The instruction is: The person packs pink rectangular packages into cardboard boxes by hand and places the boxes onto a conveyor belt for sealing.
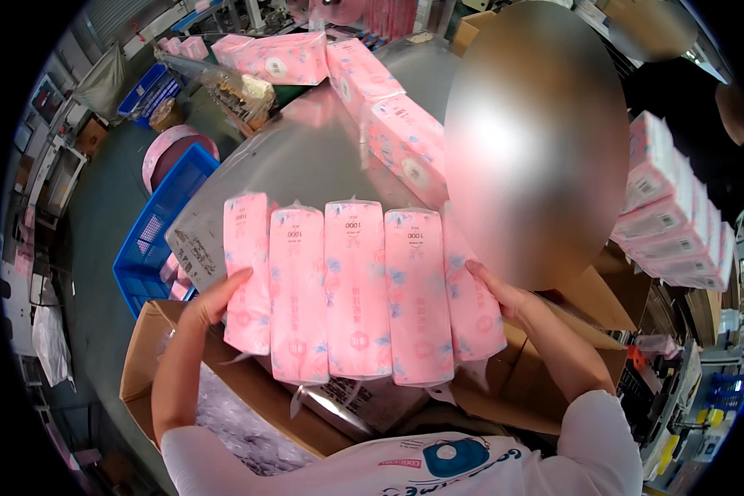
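Observation:
I hold a row of several pink tissue packs (357,289) pressed together side by side, upright, above the near edge of a grey metal table (306,157). My left hand (217,299) presses flat against the leftmost pack. On the other end, my right hand (498,291) squeezes the rightmost pack inward. Below the row an open cardboard box (153,355) lined with clear plastic stands against my body.
More pink packs (393,124) lie in a line down the table. A blue plastic crate (161,231) sits on the floor at left. Stacked pink packs (670,207) stand at right, beside another cardboard box (587,306). A person stands across the table, at right.

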Action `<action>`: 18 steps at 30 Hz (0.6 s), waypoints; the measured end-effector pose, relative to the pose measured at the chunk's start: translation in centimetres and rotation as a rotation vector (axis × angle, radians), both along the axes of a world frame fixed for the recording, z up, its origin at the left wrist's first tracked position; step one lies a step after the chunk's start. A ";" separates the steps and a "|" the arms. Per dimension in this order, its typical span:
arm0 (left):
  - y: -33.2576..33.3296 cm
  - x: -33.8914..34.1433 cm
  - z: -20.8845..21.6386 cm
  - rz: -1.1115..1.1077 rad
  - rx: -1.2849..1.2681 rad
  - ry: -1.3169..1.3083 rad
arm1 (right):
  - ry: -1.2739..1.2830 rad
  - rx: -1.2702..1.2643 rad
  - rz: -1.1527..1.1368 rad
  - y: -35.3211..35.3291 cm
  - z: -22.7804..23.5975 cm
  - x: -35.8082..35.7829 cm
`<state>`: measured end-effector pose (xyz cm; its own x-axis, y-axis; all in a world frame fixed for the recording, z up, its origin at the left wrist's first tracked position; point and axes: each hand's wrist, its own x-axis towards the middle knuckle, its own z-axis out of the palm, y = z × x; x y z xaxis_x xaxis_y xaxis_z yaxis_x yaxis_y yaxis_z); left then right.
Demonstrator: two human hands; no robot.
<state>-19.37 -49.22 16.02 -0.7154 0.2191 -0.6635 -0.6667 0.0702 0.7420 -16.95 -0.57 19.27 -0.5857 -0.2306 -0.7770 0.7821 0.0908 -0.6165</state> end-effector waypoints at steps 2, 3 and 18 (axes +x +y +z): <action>1.9 2.1 0.5 0.073 0.034 0.005 | -0.004 -0.011 -0.080 1.5 0.3 1.2; 3.0 2.7 0.9 0.106 0.052 0.005 | 0.050 -0.013 -0.106 2.7 0.8 2.1; 41.5 18.5 -6.3 -0.734 0.249 -0.138 | 0.099 0.000 -0.906 34.0 -4.1 43.0</action>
<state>-0.89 -7.74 9.76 -0.2453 0.7573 -0.6053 -0.6015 0.3708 0.7076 26.06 33.41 15.19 -0.6066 0.3503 -0.7137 0.4979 -0.5326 -0.6845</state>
